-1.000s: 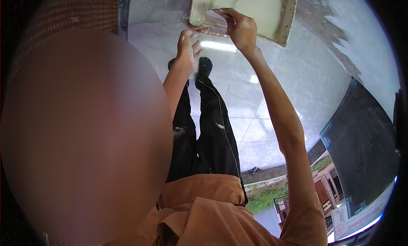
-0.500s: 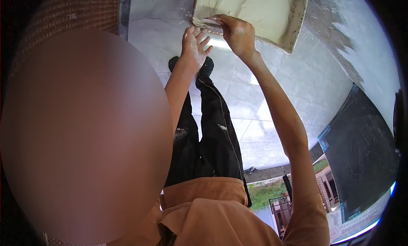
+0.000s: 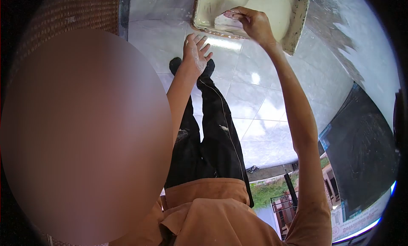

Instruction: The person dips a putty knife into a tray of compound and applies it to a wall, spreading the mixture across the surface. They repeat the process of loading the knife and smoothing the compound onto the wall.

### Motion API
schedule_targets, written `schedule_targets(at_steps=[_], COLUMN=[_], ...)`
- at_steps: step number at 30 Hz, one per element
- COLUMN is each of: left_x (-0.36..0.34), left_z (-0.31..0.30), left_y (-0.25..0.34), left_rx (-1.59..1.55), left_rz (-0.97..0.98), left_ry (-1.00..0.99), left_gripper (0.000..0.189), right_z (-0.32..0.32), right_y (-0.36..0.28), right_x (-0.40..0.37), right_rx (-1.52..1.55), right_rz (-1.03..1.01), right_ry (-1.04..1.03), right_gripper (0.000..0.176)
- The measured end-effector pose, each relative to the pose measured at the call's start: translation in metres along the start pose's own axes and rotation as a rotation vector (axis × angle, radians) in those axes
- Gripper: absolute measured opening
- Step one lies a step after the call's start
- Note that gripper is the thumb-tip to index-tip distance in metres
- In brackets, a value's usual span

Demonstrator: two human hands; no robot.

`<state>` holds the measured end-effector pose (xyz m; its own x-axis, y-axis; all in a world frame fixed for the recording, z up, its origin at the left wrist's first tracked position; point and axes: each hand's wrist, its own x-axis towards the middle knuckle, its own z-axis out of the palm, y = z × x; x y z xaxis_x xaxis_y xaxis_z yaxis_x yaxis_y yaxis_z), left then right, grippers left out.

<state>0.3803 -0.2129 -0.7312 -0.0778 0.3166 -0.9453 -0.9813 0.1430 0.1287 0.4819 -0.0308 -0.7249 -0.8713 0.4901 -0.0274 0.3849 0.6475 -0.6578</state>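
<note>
My right hand point(image 3: 256, 26) is over the near edge of a rectangular tub point(image 3: 294, 36), pinching a flat, thin piece coated in white point(image 3: 227, 22). How far that piece extends under the fingers is hidden, and its exact kind cannot be told. Smooth cream-white paste point(image 3: 267, 6) fills the tub's floor. To the left and closer to my body, my left hand point(image 3: 196, 53) is held palm up with fingers spread. White smears mark its palm and wrist, and it grips nothing.
Grey glossy tiles point(image 3: 246, 93) lie under the tub and my dark shoes. At the far left is a woven brown panel point(image 3: 85, 16). A wall with peeling grey patches point(image 3: 327, 38) runs up the right, beside a large dark panel point(image 3: 361, 148).
My right hand has moved right and farther over the tub, turning the flat piece so its white face shows. My left hand has shifted slightly back, still spread.
</note>
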Motion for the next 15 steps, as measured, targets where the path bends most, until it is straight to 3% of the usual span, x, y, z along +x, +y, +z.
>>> schedule_targets(at_steps=[8, 11, 15], left_x=[-0.004, -0.016, -0.035], left_z=[-0.007, -0.006, -0.002], left_y=[0.003, 0.009, 0.031], left_rx=[0.002, 0.075, 0.152], left_rz=[0.003, 0.117, 0.287], left_ry=[0.068, 0.162, 0.174], left_gripper=[0.064, 0.063, 0.059], right_z=[-0.034, -0.051, -0.075], right_y=[0.034, 0.021, -0.030], right_x=[0.002, -0.005, -0.008], right_rx=[0.171, 0.482, 0.875], right_rz=[0.178, 0.523, 0.593], right_ry=[-0.142, -0.090, 0.156], right_gripper=[0.022, 0.026, 0.027])
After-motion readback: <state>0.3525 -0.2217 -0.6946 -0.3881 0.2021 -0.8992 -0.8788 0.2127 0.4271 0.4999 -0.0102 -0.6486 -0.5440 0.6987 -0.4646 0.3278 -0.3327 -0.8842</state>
